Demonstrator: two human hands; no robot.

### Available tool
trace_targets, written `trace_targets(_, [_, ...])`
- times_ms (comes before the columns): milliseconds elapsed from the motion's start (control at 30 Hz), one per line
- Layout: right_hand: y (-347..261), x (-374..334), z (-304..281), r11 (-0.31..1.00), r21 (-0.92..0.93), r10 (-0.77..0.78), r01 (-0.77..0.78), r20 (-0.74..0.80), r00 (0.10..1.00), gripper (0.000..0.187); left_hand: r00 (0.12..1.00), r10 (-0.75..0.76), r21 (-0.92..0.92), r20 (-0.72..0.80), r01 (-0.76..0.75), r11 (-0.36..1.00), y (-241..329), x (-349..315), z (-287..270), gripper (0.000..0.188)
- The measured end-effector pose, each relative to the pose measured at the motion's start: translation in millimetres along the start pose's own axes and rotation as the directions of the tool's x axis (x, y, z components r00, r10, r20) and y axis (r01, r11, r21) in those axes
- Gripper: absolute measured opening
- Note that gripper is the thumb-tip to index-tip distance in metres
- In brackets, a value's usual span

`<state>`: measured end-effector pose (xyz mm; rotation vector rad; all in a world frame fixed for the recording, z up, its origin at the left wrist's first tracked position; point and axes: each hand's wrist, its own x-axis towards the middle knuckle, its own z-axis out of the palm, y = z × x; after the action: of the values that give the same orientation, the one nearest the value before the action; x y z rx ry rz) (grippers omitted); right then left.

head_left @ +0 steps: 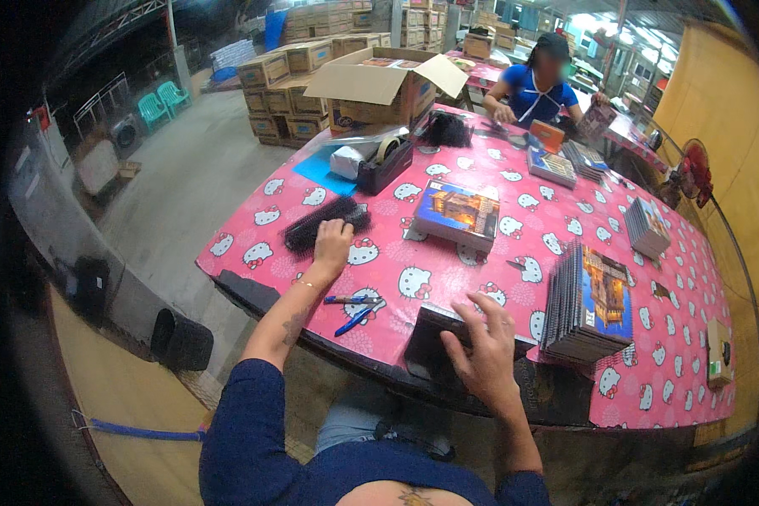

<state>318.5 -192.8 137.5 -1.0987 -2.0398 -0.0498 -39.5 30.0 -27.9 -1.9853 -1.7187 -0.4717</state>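
While the left hand (pixel 334 244) sits on a black, bristly bundle (pixel 307 231), which looks like loose spiral binding coils, the right hand (pixel 486 337) is over a dark block (pixel 426 339) at the near edge of the table (pixel 396 240). Left fingers are bent down onto the coils, but I can't tell if they're actually gripping or just resting. Right one's spread wide, thumb well out from the fingers; can't make out how firmly it touches the block.

My worry would be those coils: grab a few carelessly and they could snag each other and drag the whole lot along. A blue pen (pixel 356 320) and a second pen (pixel 350 300) lie just nearer the edge, so a sweeping forearm could knock them off. Same for the block if it got shoved toward the lap.

Further right, a tall stack of spiral-bound books (pixel 600 295) looks like it'd slide if an elbow bumped it. Past that there's a shorter book pile (pixel 457 211), a tape dispenser (pixel 385 169), an open carton (pixel 371 105) and a co-worker (pixel 535 91) across the table.
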Motion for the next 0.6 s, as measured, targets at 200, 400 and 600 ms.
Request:
trace_targets(200, [21, 2, 51, 0.98, -0.196, 0.041, -0.024, 0.083, 0.996, 0.014, 0.988, -0.007, -0.037, -0.155, 0.001, 0.999, 19, -1, -17, 0.014])
trace_targets(400, [22, 8, 50, 0.997, -0.069, 0.031, -0.024, 0.102, 0.994, 0.014, 0.985, 0.044, -0.065, -0.168, -0.055, 0.996, 14, 0, -21, 0.014])
trace_targets(600, [21, 13, 45, 0.994, -0.089, 0.077, -0.064, 0.154, 0.985, 0.012, 0.987, 0.134, 0.023, 0.091, -0.136, 0.99, 27, -10, -30, 0.027])
